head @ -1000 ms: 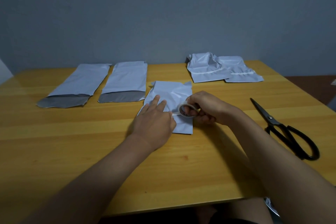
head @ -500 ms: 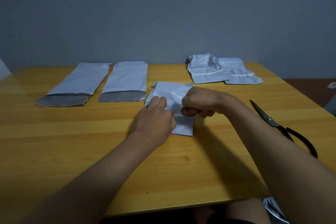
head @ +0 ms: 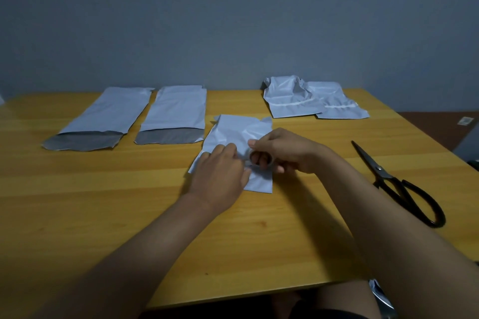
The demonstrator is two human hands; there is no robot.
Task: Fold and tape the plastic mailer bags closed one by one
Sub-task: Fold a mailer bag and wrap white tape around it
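Lying folded, crinkled: white mailer.

Dim, soft shadows under arms, slight blur, wide-angle bending.

Right hand gripping tape roll over folded mailer

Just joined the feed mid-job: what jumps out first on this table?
At the table's centre, the left hand presses on a folded white mailer bag while the right hand holds a tape roll over it. Two unfolded mailers lie far left, two taped ones far right, and black scissors lie to the right.
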